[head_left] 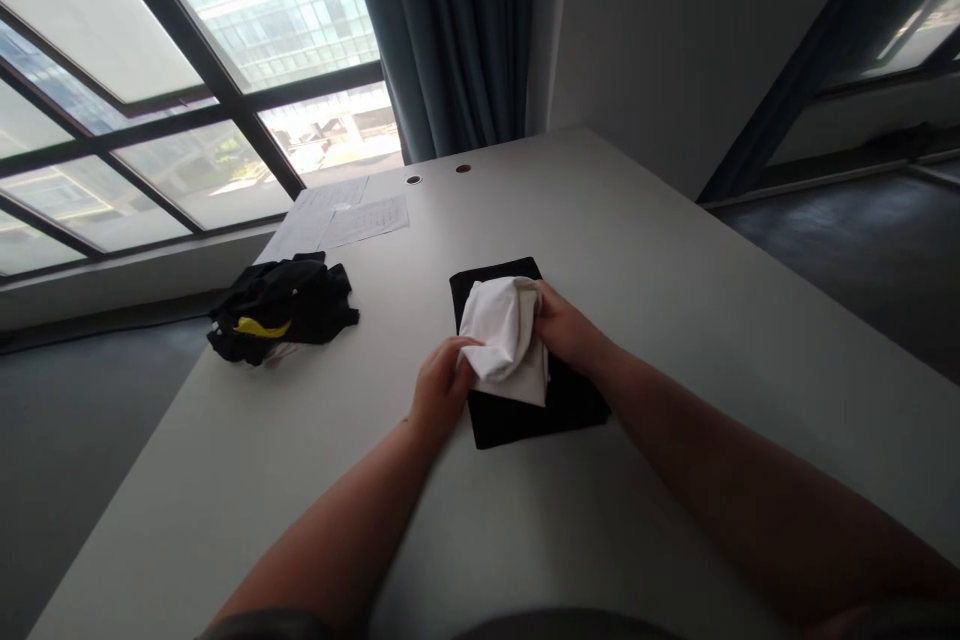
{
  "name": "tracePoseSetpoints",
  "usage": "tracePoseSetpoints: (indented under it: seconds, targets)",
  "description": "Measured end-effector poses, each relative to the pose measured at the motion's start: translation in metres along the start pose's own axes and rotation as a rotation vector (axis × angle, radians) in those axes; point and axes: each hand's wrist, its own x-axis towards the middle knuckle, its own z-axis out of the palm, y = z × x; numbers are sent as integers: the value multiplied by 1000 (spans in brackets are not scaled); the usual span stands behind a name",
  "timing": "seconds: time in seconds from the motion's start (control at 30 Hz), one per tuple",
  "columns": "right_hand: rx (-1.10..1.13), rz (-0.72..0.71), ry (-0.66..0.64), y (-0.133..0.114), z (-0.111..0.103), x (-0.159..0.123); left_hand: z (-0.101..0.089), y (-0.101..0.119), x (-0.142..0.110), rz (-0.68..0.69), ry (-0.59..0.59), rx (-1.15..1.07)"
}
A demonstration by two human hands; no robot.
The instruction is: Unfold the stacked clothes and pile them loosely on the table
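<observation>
A white cloth (pixel 504 332) lies bunched on top of a flat folded black garment (pixel 547 410) near the middle of the pale table (pixel 675 300). My left hand (pixel 441 388) pinches the cloth's near left edge with its fingers closed on it. On the cloth's right side, my right hand (pixel 564 325) grips the fabric, fingers curled into it. Both forearms reach in from the bottom of the view.
A crumpled black pile of clothes with a yellow patch (pixel 279 308) sits near the table's left edge. Paper sheets (pixel 341 218) lie at the far left, beside two round holes in the tabletop (pixel 438 174). Windows, a curtain and dark floor surround the table.
</observation>
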Motion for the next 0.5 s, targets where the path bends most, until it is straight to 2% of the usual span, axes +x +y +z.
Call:
tracePoseSetpoints:
  seconds: [0.07,0.13,0.17,0.2,0.3,0.4,0.5]
  targets:
    - [117,53,-42,-7,-9,0,-10,-2,5,-191,176,-108]
    - [269,164,-205,-17,-28,-3,-21,-1,11,-364,331,-292]
    - [334,224,-301,-23,-41,-7,-28,-1,15,-419,359,-381]
    - [387,271,-373,-28,-55,-11,-33,0,19,-453,352,-450]
    - [451,306,-436,-31,-87,-21,-46,-5,29,-526,228,-578]
    - [415,319,-434,-15,-91,-13,-48,-22,35,-617,227,-565]
    - [230,366,-340,7,-74,8,-48,-38,35,-651,399,-382]
